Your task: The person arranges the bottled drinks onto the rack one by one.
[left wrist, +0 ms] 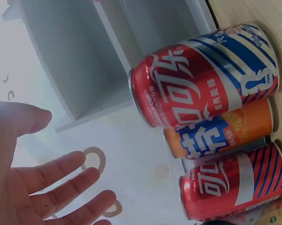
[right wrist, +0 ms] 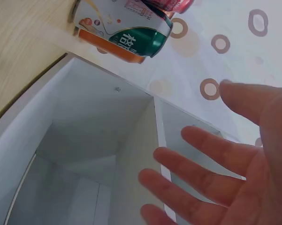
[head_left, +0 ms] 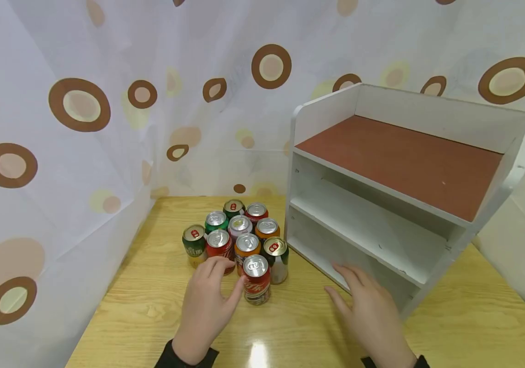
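Several drink cans stand upright in a tight cluster on the table. At its front is a red cola can [head_left: 257,287], also large in the left wrist view as a red can with blue stripes [left wrist: 211,77]. My left hand [head_left: 208,306] hovers just left of that can, thumb and fingers spread; the left wrist view shows a gap between them. Behind it are an orange can [head_left: 247,246], a green-and-white can [head_left: 278,266] and another red can [head_left: 219,246]. My right hand [head_left: 370,312] holds nothing, its fingers spread before the white shelf [head_left: 363,230].
The shelf unit has a reddish-brown top [head_left: 400,158] with raised sides and two open compartments below. It stands right of the cans on the wooden table [head_left: 152,317]. A patterned white curtain [head_left: 216,51] hangs behind and along the left side.
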A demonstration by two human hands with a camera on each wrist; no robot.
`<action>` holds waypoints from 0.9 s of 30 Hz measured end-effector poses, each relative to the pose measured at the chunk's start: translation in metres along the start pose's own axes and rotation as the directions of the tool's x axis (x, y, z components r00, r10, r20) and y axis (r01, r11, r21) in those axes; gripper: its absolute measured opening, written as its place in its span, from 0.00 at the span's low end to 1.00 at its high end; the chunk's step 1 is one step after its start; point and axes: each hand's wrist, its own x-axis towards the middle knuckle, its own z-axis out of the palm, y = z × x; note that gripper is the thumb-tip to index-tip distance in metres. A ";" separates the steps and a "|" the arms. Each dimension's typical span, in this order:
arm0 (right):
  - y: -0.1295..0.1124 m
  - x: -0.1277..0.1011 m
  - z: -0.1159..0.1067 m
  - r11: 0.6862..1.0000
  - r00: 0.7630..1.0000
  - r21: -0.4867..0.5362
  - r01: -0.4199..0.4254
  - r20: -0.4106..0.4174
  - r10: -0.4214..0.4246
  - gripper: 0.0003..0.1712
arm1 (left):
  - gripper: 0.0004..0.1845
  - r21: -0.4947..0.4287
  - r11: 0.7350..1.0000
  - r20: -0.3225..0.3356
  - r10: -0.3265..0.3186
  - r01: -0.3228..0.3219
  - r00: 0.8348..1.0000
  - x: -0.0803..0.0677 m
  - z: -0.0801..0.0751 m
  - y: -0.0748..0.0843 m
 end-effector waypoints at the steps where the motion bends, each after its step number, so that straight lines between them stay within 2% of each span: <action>1: 0.001 0.000 -0.001 1.000 1.000 0.006 0.008 -0.025 -0.008 0.28 | 0.16 -0.002 1.000 -0.006 -0.002 0.002 1.000 0.000 -0.001 0.000; 6: 0.004 0.000 -0.008 0.999 0.991 0.033 0.037 -0.129 -0.033 0.23 | 0.17 -0.015 1.000 -0.003 -0.020 0.020 1.000 0.003 -0.006 -0.001; 10: 0.006 0.002 -0.016 0.997 0.979 0.050 0.062 -0.198 -0.051 0.24 | 0.17 -0.035 0.999 0.020 -0.033 0.033 0.999 0.004 -0.008 -0.001; 15: 0.007 0.010 -0.036 0.989 0.943 0.069 0.132 -0.315 -0.103 0.20 | 0.17 -0.062 0.998 0.017 -0.021 0.022 1.000 0.010 -0.009 -0.001; 16: 0.007 0.013 -0.040 0.986 0.929 0.077 0.150 -0.354 -0.113 0.19 | 0.17 -0.065 0.998 0.012 -0.015 0.016 1.000 0.011 -0.009 -0.001; 18: 0.006 0.019 -0.051 0.976 0.890 0.094 0.196 -0.435 -0.137 0.21 | 0.17 -0.067 0.998 0.001 -0.006 0.006 1.000 0.015 -0.010 0.000; 20: 0.004 0.025 -0.063 0.965 0.835 0.103 0.243 -0.528 -0.154 0.27 | 0.17 -0.065 0.998 -0.013 0.000 0.000 1.000 0.018 -0.011 0.000; 22: 0.001 0.030 -0.075 0.953 0.763 0.114 0.279 -0.630 -0.148 0.31 | 0.17 -0.064 0.998 -0.019 0.000 -0.002 1.000 0.020 -0.012 0.001; 25: -0.008 0.037 -0.091 0.939 0.652 0.154 0.309 -0.753 -0.091 0.28 | 0.17 -0.071 0.997 -0.021 -0.003 0.002 1.000 0.022 -0.011 0.002; 27: -0.013 0.042 -0.100 0.926 0.580 0.201 0.320 -0.814 -0.024 0.24 | 0.16 -0.080 0.997 -0.015 -0.008 0.007 1.000 0.022 -0.010 0.002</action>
